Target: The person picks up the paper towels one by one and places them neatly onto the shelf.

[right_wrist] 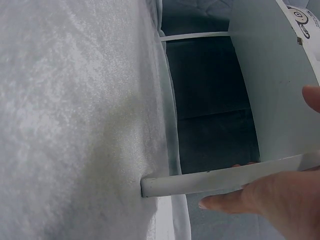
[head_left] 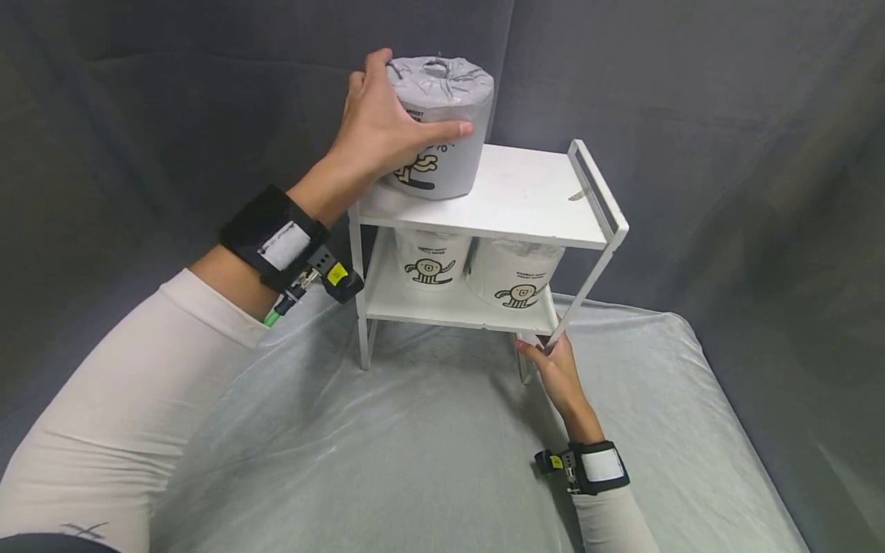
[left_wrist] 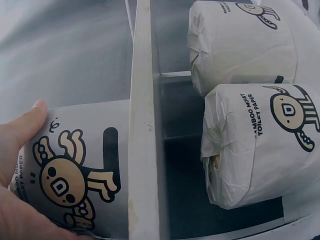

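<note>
My left hand [head_left: 383, 127] holds a paper-wrapped toilet paper roll [head_left: 449, 153], thumb across its front and fingers over its far left side. The roll stands upright at the left end of the white two-tier rack's [head_left: 532, 192] top shelf. Printed on its wrapper is a cartoon figure [left_wrist: 65, 180], close up in the left wrist view. Down at the rack's right side, my right hand [head_left: 558, 376] grips a leg [right_wrist: 200, 182] just under the lower shelf. Its thumb is on the near side; other fingers are partly hidden behind the leg.
Two more wrapped toilet paper rolls, a left one [head_left: 432, 261] and a right one [head_left: 515, 273], stand side by side on the lower shelf. A raised rail [head_left: 600, 192] edges the top shelf's right end. Pale cloth [head_left: 415, 445] lies beneath; grey curtains [head_left: 691, 153] hang behind.
</note>
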The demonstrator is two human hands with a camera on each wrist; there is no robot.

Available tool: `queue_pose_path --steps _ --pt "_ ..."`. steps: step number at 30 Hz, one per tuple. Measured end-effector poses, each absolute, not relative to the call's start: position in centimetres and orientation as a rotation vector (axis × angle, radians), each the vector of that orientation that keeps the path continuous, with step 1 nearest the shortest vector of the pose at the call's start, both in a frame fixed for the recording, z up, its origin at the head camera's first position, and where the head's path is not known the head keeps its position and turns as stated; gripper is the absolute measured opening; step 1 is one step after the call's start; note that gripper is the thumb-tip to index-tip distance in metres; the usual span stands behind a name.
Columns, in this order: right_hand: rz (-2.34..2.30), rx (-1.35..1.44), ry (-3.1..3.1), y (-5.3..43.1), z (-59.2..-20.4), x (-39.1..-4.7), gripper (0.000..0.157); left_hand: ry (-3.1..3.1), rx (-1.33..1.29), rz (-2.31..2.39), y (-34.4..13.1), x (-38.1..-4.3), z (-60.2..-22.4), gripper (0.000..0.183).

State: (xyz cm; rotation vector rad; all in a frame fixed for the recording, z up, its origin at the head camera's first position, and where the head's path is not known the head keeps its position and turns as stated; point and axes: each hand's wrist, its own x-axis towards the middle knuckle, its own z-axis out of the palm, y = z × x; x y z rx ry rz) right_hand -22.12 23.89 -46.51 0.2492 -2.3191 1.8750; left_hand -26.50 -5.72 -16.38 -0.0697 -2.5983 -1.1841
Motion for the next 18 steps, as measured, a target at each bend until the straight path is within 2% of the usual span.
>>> queue_pose_path --steps 18 --pt "1.873 0.267 -2.325 24.06 -46.56 -22.11 0.066 -2.587 -0.050 -1.162 -5.62 -26.60 -16.46 0.126"
